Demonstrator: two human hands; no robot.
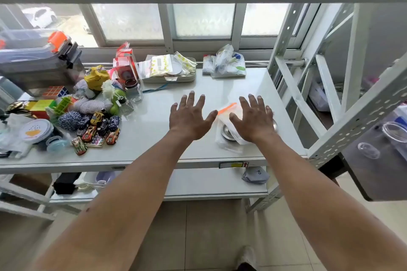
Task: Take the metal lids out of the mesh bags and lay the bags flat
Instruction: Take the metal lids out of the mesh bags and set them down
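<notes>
Two bare forearms reach out from the bottom of the view over a pale tiled floor [211, 237] toward a glossy white bench [154, 138]. The left hand [189, 116] hovers palm down above bare benchtop, fingers [191, 98] splayed wide and holding nothing. The right hand [253, 119] is just as flat and spread, its fingers [252, 101] fanned over a translucent white mesh bag [224, 138] that lies near the bench's front right part; whether the palm actually presses on the bag I cannot tell. The bag looks soft and crumpled, with a bright orange zip strip [226, 108] slanting along its far edge, just between the two hands. Inside it, a round, shiny metal lid [226, 132] with a raised rim shows under the right thumb, and a second bit of curved metal [274, 125] peeks out past the hand's outer side.

To the left, well apart from the bag, sits a heap of clutter: small painted toy cars [97, 132], balls of twine [70, 120], a colourful puzzle cube [55, 91] and a brown-lidded glass jar [133, 89]. Against the frosted window [202, 21] lies a flat tray [169, 78] stacked with printed pouches.
</notes>
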